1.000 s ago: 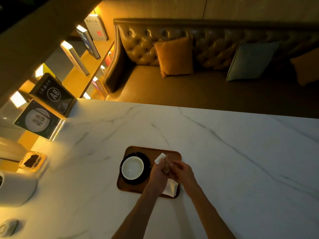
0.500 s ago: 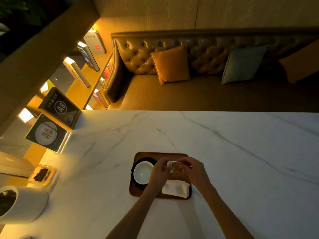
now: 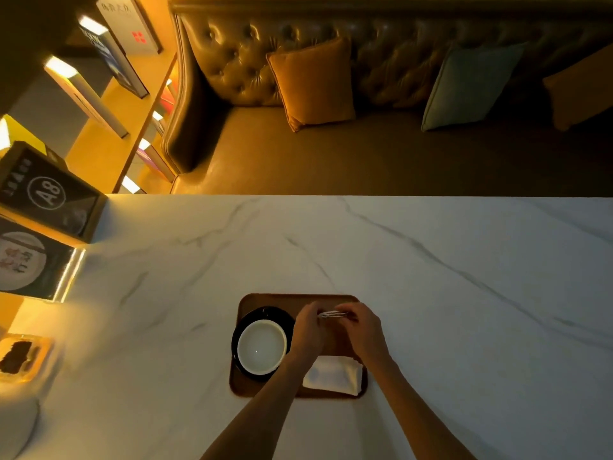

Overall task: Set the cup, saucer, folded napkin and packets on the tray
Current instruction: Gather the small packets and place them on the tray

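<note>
Wooden tray (image 3: 252,302); both hands (image 3: 335,330) pinching packets (image 3: 332,314) above it

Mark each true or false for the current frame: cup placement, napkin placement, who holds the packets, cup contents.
1. The white cup sits on the black saucer at the left of the tray. True.
2. The folded napkin lies on the bare table. False: it lies on the tray's near right corner.
3. Both hands pinch the packets above the tray, left hand and right hand. True.
4. The cup is full of coffee. False: its inside looks white and empty.
</note>
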The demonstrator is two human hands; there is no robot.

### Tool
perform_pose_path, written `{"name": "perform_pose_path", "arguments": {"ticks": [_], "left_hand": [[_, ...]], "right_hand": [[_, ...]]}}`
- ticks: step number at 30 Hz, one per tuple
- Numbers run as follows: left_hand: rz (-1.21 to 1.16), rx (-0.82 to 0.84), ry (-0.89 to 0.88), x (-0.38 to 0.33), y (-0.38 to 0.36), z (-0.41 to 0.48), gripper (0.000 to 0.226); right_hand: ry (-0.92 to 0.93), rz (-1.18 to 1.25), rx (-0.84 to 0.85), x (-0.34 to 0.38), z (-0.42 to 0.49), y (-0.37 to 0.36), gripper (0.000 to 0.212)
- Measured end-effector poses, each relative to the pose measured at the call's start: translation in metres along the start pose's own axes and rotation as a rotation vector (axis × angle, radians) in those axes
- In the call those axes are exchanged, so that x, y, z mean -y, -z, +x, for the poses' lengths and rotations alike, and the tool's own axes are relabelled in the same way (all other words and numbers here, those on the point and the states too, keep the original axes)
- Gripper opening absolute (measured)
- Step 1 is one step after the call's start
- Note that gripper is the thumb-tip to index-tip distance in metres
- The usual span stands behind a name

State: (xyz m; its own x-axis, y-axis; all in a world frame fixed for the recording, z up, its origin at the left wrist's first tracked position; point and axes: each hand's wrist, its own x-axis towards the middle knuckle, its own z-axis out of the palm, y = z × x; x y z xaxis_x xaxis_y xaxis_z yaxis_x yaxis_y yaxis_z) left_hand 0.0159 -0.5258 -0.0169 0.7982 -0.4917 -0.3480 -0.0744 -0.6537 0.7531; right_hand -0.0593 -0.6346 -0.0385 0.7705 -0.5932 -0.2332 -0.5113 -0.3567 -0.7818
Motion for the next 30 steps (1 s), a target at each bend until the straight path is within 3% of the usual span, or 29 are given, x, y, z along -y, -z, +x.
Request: {"name": "perform_pose_path", "arguments": {"ticks": [6, 20, 30], "left_hand": [[0.038, 0.018, 0.061, 0.014, -0.014, 0.008, 0.017], [0.069, -0.041, 0.01, 0.019, -0.019, 0.009, 0.025], [0.182, -0.103, -0.006, 0.026, -0.025, 0.008, 0.031]], "right_hand": [[-0.005, -0.017, 0.067, -0.029, 0.007, -0.012, 0.025], [0.016, -0.007, 0.024, -0.038, 0.008, -0.017, 0.024], [-0.076, 0.008, -0.037, -0.033, 0.005, -0.025, 0.027]]}}
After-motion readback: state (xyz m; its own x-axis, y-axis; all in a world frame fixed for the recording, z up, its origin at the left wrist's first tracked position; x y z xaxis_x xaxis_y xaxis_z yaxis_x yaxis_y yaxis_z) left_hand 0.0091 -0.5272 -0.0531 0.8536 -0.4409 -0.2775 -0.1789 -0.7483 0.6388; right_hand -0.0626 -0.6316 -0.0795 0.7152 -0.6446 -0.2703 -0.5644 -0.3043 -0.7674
